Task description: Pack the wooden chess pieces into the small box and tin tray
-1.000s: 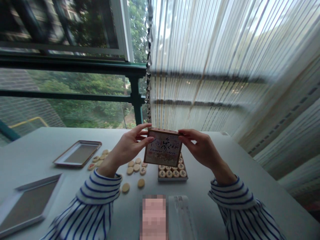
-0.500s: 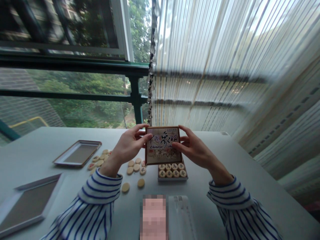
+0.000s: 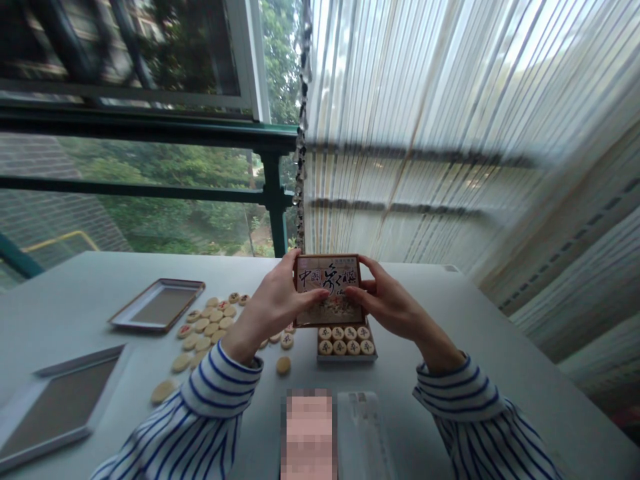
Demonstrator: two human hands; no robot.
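Observation:
A small printed box [image 3: 329, 310] with "Chinese chess" lettering is held up at the centre, its face toward me. My left hand [image 3: 275, 297] grips its left side, thumb lying across the front. On the right side my right hand [image 3: 387, 300] grips it, thumb on the front and fingers behind. Just below and partly hidden by it, an open box [image 3: 347, 358] on the table holds rows of round wooden pieces with dark characters. Loose wooden pieces [image 3: 211, 329] lie to the left, some hidden behind my left wrist.
A brown-edged lid [image 3: 157, 327] and a grey-white tray [image 3: 55, 443] lie at the left of the white table [image 3: 440, 313]. Nearest me are a pixelated object [image 3: 309, 433] and a clear plastic case [image 3: 364, 427]. A string curtain [image 3: 400, 133] hangs behind.
My left hand has shifted right, its thumb further across the box front. My left forearm has moved right too, uncovering more loose pieces. The held box has moved slightly right.

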